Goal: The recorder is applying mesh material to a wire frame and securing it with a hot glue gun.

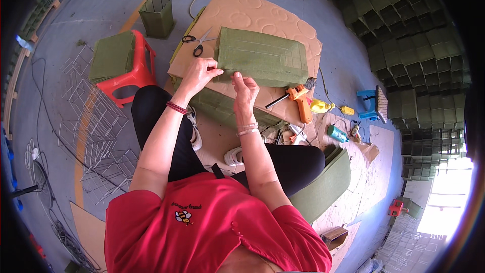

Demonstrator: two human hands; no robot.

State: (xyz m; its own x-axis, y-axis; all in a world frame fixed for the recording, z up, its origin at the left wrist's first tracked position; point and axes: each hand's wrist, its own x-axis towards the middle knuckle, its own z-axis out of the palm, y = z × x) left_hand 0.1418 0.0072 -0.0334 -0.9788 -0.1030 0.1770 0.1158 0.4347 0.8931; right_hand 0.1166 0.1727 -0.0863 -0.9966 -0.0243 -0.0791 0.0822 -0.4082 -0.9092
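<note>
A green fabric-covered box (260,53) lies on its side on a cardboard-topped surface, with thin wire lines showing across its upper face. My left hand (202,75) is closed in a pinch at the box's near left corner, on the fabric edge. Just right of it, my right hand (245,90) has its fingers curled and thumb against the index finger, close by the same near edge. What those right fingers hold, if anything, is too small to tell. Black-handled scissors (198,45) lie spread left of the box. An orange glue gun (299,102) rests off its right end.
A red stool (132,71) with stacked green fabric panels (112,56) stands at left, wire frames (91,126) on the floor beside it. One green box (156,16) stands beyond. Green fabric (323,184) lies at my right. Stacked green boxes (404,45) line the right side.
</note>
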